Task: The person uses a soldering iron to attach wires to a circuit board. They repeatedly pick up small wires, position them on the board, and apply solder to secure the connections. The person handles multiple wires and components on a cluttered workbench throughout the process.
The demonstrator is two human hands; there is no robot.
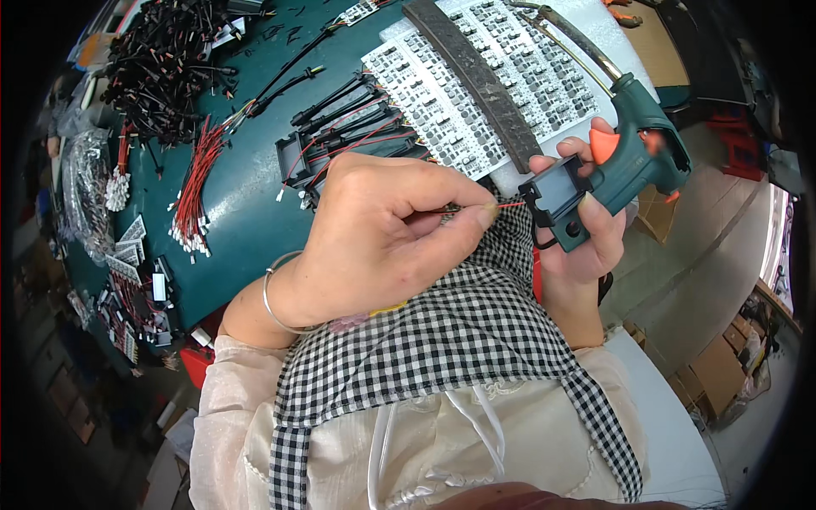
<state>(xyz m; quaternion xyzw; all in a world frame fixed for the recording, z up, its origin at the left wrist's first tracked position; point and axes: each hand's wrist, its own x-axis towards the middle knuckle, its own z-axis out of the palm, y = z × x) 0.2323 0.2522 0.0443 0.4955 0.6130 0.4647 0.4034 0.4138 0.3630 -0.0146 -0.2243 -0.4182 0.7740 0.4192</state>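
Observation:
My left hand (391, 229) is closed in a pinch near the middle, with a thin red wire (510, 204) between thumb and forefinger. That wire runs right to the edge of a small black plastic housing (557, 191) with a grey flat face. My right hand (586, 246) is wrapped round the handle of a green soldering gun (642, 127) with an orange trigger. The housing lies against this handle, between thumb and fingers of the same hand. The gun's metal barrel points up and to the left, over the board panel.
A white circuit board panel (416, 93) lies under a dark metal bar (476, 76). Left of it are black housings with wires (348, 140), a red wire bundle (200, 187) and a black cable heap (161, 68) on the green table (246, 246). Cardboard boxes (718, 374) stand at right.

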